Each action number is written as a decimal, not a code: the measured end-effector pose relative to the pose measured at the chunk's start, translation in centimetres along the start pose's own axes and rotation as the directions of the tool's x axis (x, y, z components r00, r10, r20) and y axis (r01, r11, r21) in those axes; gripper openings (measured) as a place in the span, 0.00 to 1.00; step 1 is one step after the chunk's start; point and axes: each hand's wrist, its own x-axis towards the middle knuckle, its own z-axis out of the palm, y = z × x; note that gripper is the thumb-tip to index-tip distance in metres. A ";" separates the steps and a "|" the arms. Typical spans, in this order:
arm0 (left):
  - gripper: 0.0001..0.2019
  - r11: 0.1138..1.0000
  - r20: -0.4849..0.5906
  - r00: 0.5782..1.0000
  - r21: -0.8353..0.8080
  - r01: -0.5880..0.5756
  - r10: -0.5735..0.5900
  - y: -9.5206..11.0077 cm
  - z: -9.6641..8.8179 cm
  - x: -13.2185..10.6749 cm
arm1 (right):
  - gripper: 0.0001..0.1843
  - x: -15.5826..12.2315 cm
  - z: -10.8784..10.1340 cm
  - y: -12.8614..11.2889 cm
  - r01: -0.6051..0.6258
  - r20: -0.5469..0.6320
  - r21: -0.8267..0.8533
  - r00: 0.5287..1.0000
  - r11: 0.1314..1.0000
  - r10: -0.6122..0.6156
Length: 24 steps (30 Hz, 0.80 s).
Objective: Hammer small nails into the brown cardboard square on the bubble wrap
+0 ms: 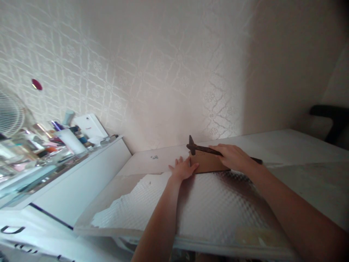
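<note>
My right hand (231,155) is wrapped round the dark handle of a hammer (205,149). The hammer's head is over the back left part of a flat brown board (208,164); whether it touches the board I cannot tell. Small dark marks or holes dot the board near its back edge. At the board's left end my left hand (183,169) lies with fingers spread, the thumb on the board's edge. Underneath is a silvery quilted sheet (152,193) on the table. Left of the board sits a small cluster of tiny metal pieces (154,157), too small to name.
On the left, a white dresser (89,189) rises above the table, crowded with bottles and a white box (91,126). A fan (11,112) stands at the far left. A patterned wall (169,72) borders the table's back. A black armrest-like part (331,112) shows at right.
</note>
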 end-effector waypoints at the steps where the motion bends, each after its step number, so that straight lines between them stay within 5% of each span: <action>1: 0.35 1.000 0.002 1.000 0.002 0.001 -0.001 0.0 0.0 0.0 | 0.26 0.0 0.0 0.0 -0.002 -0.002 -0.001 1.000 1.000 0.002; 24: 0.35 1.000 0.018 1.000 -0.001 0.004 -0.004 0.0 0.0 0.0 | 0.26 0.1 0.1 0.3 -0.007 -0.014 0.009 1.000 1.000 0.007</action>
